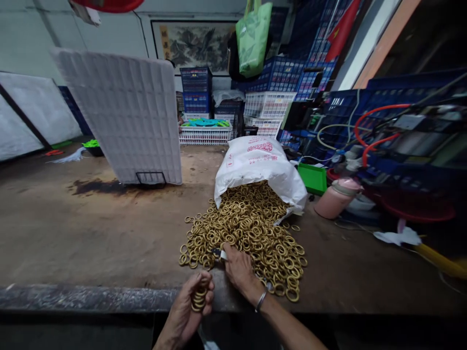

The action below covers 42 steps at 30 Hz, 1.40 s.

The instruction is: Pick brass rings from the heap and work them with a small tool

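My left hand (185, 306) is at the table's front edge, its fingers curled around several gold-coloured rings (198, 300) stacked together. My right hand (238, 270), with a silver bangle (260, 301) at the wrist, reaches to the near side of a large heap of the same rings (248, 228). Between its thumb and fingers is a small tool (220, 253) with a pale body and dark end; its exact kind does not show. The heap spills from the mouth of a white woven sack (260, 158) with red print, lying on its side.
The brown table (91, 243) carries an upright white panel (126, 116) on a black wire stand. A pink bottle (337, 198) and a green tray (312, 179) stand right of the sack. Crates (206, 135) line the back, and red hoses (379, 109) run at right.
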### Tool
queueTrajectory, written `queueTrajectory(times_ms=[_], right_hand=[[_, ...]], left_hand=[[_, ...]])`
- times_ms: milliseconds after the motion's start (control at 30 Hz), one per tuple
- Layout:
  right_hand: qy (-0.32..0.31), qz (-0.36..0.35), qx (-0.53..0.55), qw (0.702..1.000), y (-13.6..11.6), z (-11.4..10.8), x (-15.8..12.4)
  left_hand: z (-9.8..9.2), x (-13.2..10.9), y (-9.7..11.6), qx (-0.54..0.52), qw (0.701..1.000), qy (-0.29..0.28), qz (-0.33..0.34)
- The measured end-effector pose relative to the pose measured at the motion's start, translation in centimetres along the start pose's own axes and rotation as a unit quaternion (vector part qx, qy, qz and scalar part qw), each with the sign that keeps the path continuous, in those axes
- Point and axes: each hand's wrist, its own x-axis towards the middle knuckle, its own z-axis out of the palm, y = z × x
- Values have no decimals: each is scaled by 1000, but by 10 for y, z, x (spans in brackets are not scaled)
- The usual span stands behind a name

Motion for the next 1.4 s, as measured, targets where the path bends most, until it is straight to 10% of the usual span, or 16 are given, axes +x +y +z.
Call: queueTrajectory(times_ms=[267,500,1033,1400], right_hand=[[18,17,198,980,13,-7,4],[-51,59,476,876,17,-11,-4],[-136,118,547,817,3,-10,-22],[-48,89,462,881,2,-7,-19]], left_hand=[[15,9,1,51,998,28,7],[24,26,-6,234,960,83,129],[28,22,-9,452,834,50,313],[31,16,-14,349,926,52,137]])
